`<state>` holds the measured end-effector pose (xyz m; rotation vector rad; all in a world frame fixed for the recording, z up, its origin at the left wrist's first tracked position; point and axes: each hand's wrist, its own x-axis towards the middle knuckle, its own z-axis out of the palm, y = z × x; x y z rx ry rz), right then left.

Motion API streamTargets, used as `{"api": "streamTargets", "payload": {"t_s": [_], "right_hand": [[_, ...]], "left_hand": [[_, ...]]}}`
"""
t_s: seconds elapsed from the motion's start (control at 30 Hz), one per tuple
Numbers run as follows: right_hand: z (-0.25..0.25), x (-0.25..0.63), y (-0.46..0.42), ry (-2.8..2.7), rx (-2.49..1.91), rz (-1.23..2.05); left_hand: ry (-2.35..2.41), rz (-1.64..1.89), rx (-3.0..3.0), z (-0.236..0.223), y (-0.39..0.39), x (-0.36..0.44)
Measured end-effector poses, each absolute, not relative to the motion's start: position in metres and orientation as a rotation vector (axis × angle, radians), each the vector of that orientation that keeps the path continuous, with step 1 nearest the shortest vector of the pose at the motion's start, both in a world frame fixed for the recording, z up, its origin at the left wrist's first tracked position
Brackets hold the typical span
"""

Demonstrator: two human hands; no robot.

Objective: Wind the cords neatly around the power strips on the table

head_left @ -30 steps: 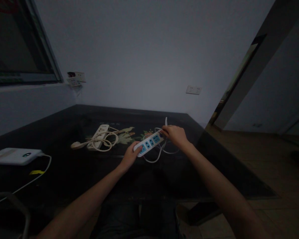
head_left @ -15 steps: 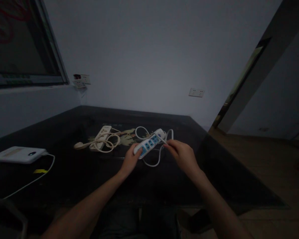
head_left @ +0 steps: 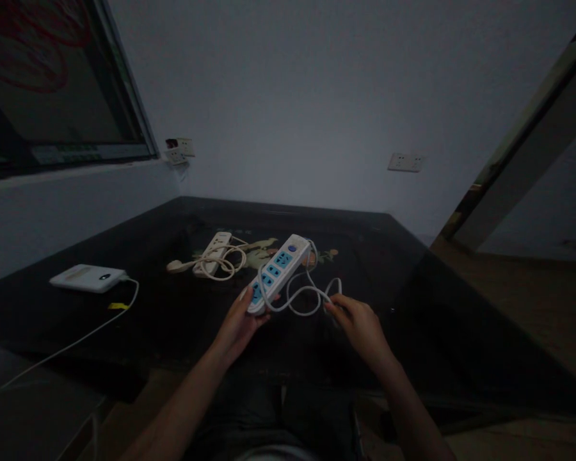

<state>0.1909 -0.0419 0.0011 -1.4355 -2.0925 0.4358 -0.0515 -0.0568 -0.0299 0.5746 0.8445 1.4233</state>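
My left hand (head_left: 240, 325) grips the near end of a white power strip (head_left: 277, 271) with blue socket faces, thumb on top and fingers underneath. The strip is tilted, its far end with a dark blue switch pointing up and right. Its white cord (head_left: 301, 291) loops over the near sockets and runs in curves to the right. Fingers of my right hand (head_left: 358, 319) are pinched on that cord, right of the strip. The cord's plug end cannot be made out.
A second, cream power strip (head_left: 217, 248) lies on the dark table (head_left: 182, 320) with its tangled cord and plug (head_left: 175, 266). At the left is a white power bank (head_left: 87, 278) with a cable, near a yellow scrap (head_left: 118, 306). Wall sockets (head_left: 406, 162) sit behind.
My right hand has drawn the cord away from the strip, down and right. My left hand has brought the strip closer, tilting it more steeply. The camera view has shifted left.
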Motion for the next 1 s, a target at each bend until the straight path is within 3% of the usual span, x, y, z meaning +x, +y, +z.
{"api": "streamTargets", "payload": {"t_s": [0.53,0.77,1.0], "right_hand": [[0.002,0.196,-0.018,-2.159,-1.442,0.656],[0.01,0.199,0.002,-2.155,-1.24,0.771],[0.028,0.194,-0.009,-2.098,-1.108,0.576]], "left_hand": [[1.025,1.463,0.633,-0.039,-0.1,-0.084],[1.057,1.426,0.693,-0.037,-0.116,-0.085],[1.104,1.329,0.834,-0.029,-0.132,-0.078]]}}
